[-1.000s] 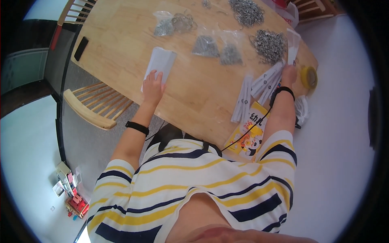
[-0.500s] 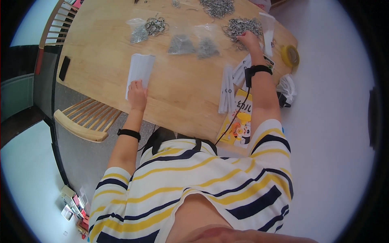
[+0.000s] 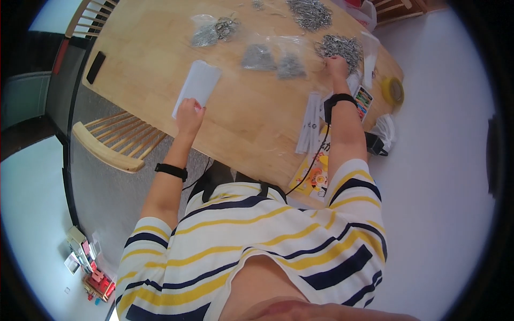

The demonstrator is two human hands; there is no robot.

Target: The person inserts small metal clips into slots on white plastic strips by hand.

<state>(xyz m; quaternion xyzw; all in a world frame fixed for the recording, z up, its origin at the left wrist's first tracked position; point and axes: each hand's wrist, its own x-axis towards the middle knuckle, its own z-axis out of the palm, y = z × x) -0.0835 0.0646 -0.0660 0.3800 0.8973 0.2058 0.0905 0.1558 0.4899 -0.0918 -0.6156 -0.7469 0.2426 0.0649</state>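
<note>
A folded white paper sheet (image 3: 201, 83) lies on the table at the left. My left hand (image 3: 190, 113) is over its near end, fingers curled together; what they hold, if anything, is hidden. Farther right, my right hand (image 3: 337, 68) is closed in a pinch at the near edge of a pile of small silvery metal hardware (image 3: 345, 48). A thin ring-like shape shows beside its fingertips, too small to name surely. Both wrists wear black bands, and a cable runs from the right one.
Clear bags of small metal parts (image 3: 258, 57) lie mid-table, another bag (image 3: 205, 35) and a second hardware pile (image 3: 310, 14) beyond. White strips (image 3: 309, 123), a yellow booklet (image 3: 310, 179), yellow tape roll (image 3: 393, 91) and white cable bundle (image 3: 384, 131) are right. A black phone (image 3: 96, 67) lies left.
My left hand's fingers have gone from lying flat on the paper to curled together. My right hand has drawn back from the pile's middle to its near edge. The whole view has shifted slightly.
</note>
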